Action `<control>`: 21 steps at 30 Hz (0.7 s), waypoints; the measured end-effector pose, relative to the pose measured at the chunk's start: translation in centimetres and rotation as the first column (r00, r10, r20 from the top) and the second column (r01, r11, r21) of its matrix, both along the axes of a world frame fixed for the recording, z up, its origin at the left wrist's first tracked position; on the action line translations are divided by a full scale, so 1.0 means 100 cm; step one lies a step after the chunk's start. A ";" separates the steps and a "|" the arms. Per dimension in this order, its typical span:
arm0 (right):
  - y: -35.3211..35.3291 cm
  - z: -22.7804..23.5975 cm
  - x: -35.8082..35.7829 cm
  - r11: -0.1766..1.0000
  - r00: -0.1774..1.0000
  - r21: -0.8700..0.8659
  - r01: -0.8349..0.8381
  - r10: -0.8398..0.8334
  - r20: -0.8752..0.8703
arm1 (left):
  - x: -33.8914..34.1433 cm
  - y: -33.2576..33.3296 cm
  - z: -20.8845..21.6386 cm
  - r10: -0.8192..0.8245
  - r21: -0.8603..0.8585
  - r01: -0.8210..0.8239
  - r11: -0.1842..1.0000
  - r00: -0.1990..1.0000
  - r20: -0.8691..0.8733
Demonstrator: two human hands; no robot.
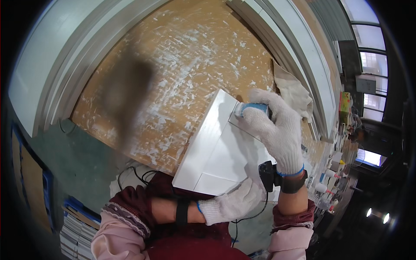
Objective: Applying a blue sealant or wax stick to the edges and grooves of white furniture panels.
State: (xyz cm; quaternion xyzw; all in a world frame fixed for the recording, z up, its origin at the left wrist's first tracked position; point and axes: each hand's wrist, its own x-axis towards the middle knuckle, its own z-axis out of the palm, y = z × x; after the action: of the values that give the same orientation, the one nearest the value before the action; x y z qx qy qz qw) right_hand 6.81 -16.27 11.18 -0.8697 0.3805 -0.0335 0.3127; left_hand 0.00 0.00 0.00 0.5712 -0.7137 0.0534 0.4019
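Head view, panel: the white panel [229,147] lies on the near part of the bench [203,47], straight before the person, flat face up, its seams showing.
Pad: a blue pad [253,107] rests at the seam near the panel's far corner, under the right hand [279,125].
Right grip: clasped on the pad, thumb on one side and fingers on the other; the white-gloved hand covers the panel's right part.
Left grip: the gloved left hand [236,201] touches the panel's near edge; whether the fingers close on it I cannot tell.
Panel edges: the left edge is fully in sight; the near end appears to reach past the bench's near edge, toward the person's lap.
Room: scuffed brown bench top spreads left of the panel and beyond it, as far as the left boards [80,73]; on the right, a cloth [292,89] and the right boards [310,47] stand closer.
Direction: the panel's left strip slants from lower left to upper right, far corner pointing away; hands hide too much to settle the whole panel's long axis.
Blur: a dark smear, too indistinct to name, shows over the bench's left side.
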 end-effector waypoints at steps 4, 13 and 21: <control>0.001 -0.010 0.005 0.992 0.993 -0.125 0.035 -0.020 0.116 | 0.002 -0.001 0.000 0.037 -0.064 -0.034 0.997 0.999 0.040; 0.009 -0.007 0.001 0.992 1.000 -0.124 -0.017 0.020 0.021 | 0.005 0.001 0.002 0.019 -0.021 -0.019 1.000 1.000 -0.022; 0.027 0.004 0.000 0.991 0.993 -0.078 -0.106 0.101 -0.063 | 0.010 0.004 0.003 -0.135 0.076 0.137 0.988 0.990 -0.026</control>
State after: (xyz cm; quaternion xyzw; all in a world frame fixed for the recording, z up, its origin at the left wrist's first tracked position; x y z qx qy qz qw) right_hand 6.80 -13.57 11.59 -0.9008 0.3421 -0.0072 0.2671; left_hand 1.05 0.36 0.26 0.5367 -0.7484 -0.0076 0.3896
